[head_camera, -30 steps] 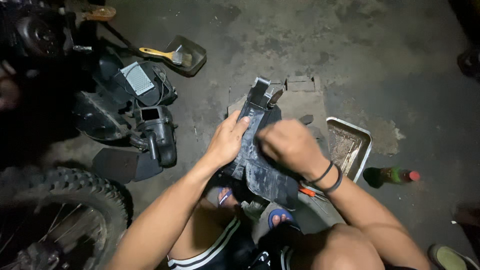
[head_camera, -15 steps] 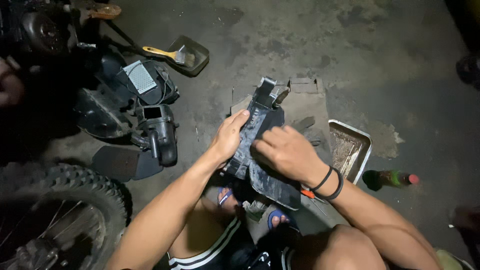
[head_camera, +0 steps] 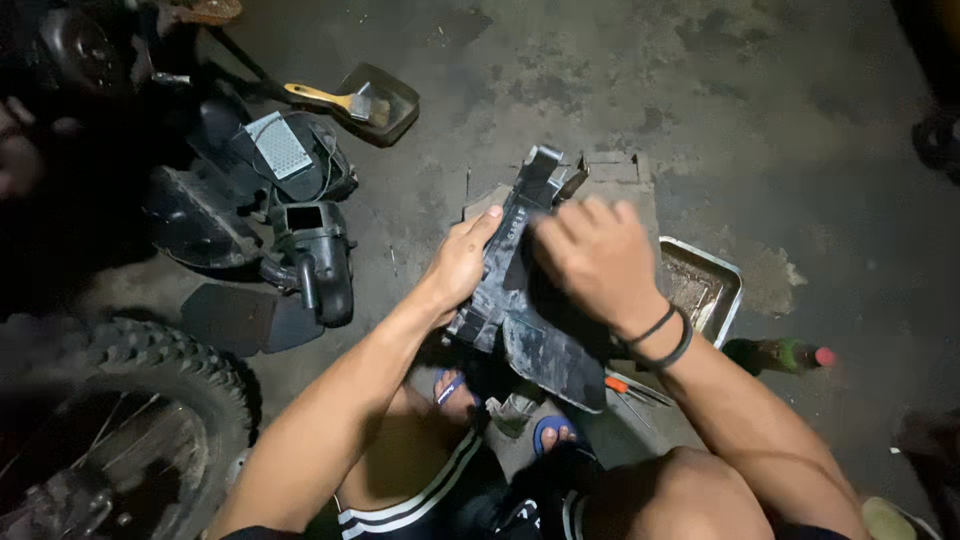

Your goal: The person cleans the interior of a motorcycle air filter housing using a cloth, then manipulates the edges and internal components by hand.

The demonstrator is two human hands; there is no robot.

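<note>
A long, dirty black plastic motorcycle panel [head_camera: 530, 330] is propped upright above my feet. My left hand [head_camera: 462, 262] grips its left edge, fingers curled onto the surface. My right hand [head_camera: 597, 258] presses on the panel's upper middle with fingers bent; two black bands circle that wrist. Whether it holds a cloth or a small tool is hidden under the fingers. The panel's top end [head_camera: 545, 175] rises toward flat pieces of cardboard lying on the concrete floor.
A metal tray [head_camera: 712, 290] lies to the right, a green bottle with a red cap [head_camera: 780, 354] beyond it. An orange-handled screwdriver [head_camera: 625, 390] lies under the panel. Black motorcycle parts [head_camera: 300, 250] and a paintbrush [head_camera: 335, 100] lie at the left, a knobby tyre [head_camera: 130, 400] at bottom left.
My right hand has slid up the panel from its lower middle toward the top. The left hand keeps its grip on the left edge.
</note>
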